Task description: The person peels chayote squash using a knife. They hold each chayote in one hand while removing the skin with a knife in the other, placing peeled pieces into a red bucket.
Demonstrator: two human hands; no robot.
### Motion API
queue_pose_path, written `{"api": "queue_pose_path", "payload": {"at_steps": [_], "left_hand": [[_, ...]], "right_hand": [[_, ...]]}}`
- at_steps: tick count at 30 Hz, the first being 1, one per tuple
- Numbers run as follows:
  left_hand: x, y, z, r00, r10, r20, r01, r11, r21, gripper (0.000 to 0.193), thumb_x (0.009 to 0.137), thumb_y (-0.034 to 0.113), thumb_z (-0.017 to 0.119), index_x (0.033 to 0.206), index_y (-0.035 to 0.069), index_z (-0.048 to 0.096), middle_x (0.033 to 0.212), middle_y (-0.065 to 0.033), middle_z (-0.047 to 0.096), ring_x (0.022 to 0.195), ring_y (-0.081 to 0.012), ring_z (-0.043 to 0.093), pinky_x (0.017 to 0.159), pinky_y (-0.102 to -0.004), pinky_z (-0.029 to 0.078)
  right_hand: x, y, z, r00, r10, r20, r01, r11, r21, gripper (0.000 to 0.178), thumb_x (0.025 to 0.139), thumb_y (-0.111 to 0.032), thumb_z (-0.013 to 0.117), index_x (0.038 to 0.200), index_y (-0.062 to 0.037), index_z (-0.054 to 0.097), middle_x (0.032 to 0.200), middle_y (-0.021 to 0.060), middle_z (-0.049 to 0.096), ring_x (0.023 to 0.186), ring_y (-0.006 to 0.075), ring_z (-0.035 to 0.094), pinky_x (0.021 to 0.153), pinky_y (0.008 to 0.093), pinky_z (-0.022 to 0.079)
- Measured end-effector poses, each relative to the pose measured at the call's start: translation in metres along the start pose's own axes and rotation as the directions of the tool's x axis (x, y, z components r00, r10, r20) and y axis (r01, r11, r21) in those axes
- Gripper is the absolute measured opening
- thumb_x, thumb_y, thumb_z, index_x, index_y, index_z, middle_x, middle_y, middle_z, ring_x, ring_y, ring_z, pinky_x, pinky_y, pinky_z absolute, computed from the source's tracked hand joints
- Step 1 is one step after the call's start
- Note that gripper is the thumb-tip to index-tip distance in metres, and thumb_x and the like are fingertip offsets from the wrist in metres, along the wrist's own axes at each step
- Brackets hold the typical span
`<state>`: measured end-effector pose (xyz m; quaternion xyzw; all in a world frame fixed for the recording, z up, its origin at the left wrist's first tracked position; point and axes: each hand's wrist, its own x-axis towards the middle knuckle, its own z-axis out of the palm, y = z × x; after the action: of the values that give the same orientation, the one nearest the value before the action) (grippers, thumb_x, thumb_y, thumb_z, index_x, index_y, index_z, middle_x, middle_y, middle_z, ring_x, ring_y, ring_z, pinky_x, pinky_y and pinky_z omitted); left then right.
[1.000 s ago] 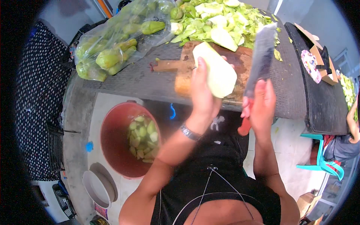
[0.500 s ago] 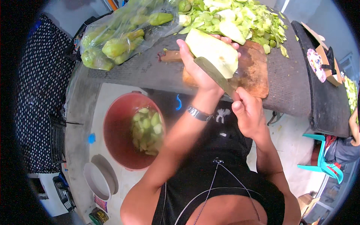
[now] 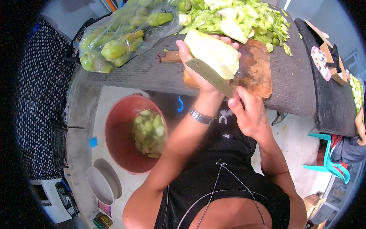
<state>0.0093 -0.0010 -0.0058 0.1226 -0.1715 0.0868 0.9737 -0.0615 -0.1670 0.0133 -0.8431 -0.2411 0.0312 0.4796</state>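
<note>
My left hand (image 3: 204, 78) cradles a big, peeled, pale green fruit (image 3: 213, 51), which looks like a green papaya, above the wooden cutting board (image 3: 256, 70). Its fingertips show past the fruit's far right side. My right hand (image 3: 249, 114) is closed round the handle of a broad-bladed knife (image 3: 210, 77), most of the handle being hidden. The blade slants up and left across my left palm, close along the fruit's near edge; I cannot tell whether it touches. Behind the board lies another peeled piece (image 3: 233, 31), against a heap of green peelings (image 3: 259, 21).
A clear plastic bag (image 3: 114, 45) of unpeeled green fruit lies at the table's far left. Below the table edge stands a red bucket (image 3: 116, 133) with peeled pieces in liquid, beside a grey basin (image 3: 100, 185). Rightward are a second black table (image 3: 324, 103), a turquoise chair (image 3: 326, 152) and another person's arm (image 3: 360, 126).
The knife has shifted slightly left along the fruit's near edge, together with my right hand. The left hand and fruit have moved a little left, with the fruit slightly turned.
</note>
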Motion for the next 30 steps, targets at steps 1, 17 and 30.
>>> {"api": "queue_pose_path", "payload": {"at_steps": [1,17,30], "left_hand": [[-0.001,0.001,0.001,1.0,-0.007,-0.018,0.007,1.0,-0.007,0.089,0.093,0.086,0.044,0.116,0.003,0.065,0.112,-0.0219,0.069,0.103,-0.0469,0.069,0.085,-0.0613,0.06],[-0.016,-0.015,0.037,0.937,0.267,-0.226,-0.221,0.952,0.212,0.079,0.106,0.074,0.028,0.112,0.001,0.06,0.097,-0.0175,0.069,0.089,-0.0317,0.068,0.088,-0.0494,0.059],[-0.026,-0.037,0.035,0.901,0.339,-0.271,-0.244,0.912,0.33,0.08,0.103,0.076,0.033,0.119,0.002,0.06,0.109,-0.0197,0.068,0.101,-0.0351,0.068,0.096,-0.0528,0.056]], "right_hand": [[0.001,0.0,0.0,1.0,-0.004,-0.006,0.004,1.0,0.005,0.062,0.098,-0.059,0.066,0.081,-0.0006,0.055,0.063,0.0179,0.06,0.06,0.0366,0.067,0.059,0.0446,0.051],[0.009,0.003,0.008,0.999,0.013,-0.052,-0.015,0.999,-0.049,0.065,0.098,-0.062,0.063,0.082,-0.0003,0.056,0.064,0.0225,0.062,0.064,0.0448,0.067,0.059,0.0492,0.051],[0.027,0.014,0.01,0.997,0.035,-0.068,-0.025,0.988,0.15,0.062,0.099,-0.057,0.063,0.117,0.002,0.065,0.087,0.0289,0.071,0.087,0.0467,0.072,0.075,0.0492,0.055]]}}
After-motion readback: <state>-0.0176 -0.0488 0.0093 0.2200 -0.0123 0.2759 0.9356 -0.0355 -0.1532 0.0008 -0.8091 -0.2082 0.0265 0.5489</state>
